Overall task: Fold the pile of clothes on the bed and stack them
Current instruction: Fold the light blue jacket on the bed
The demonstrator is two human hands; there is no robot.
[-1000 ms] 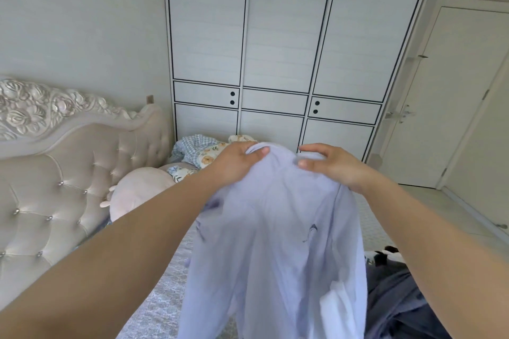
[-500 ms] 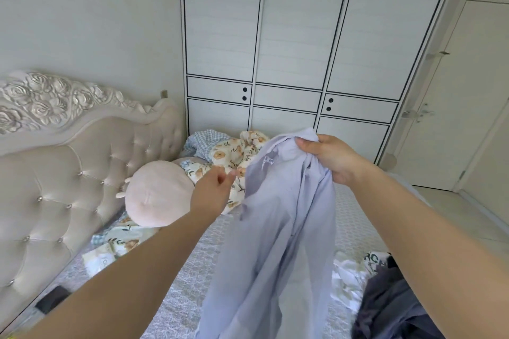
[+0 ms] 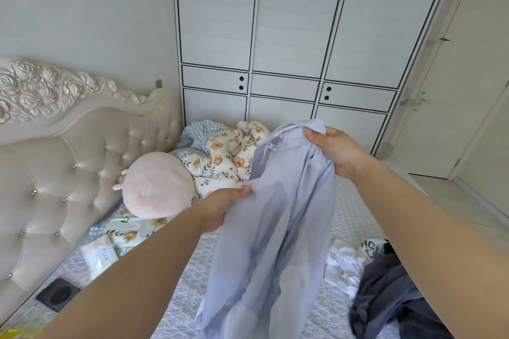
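Shirt [image 3: 278, 201] hangs btwn hands: right hand [image 3: 337, 150] grips collar, left hand [image 3: 223, 208] pinches its edge lower.

Right hand [image 3: 334, 150] and left hand [image 3: 223, 208] hold a lilac shirt [image 3: 275, 228] above the bed [image 3: 349, 201].

The word "face" stands in grey on a white packet [image 3: 98, 254] near the bed's [image 3: 190, 270] left edge. A white garment [image 3: 370, 248] at the right edge bears large dark letters, too crumpled to read.
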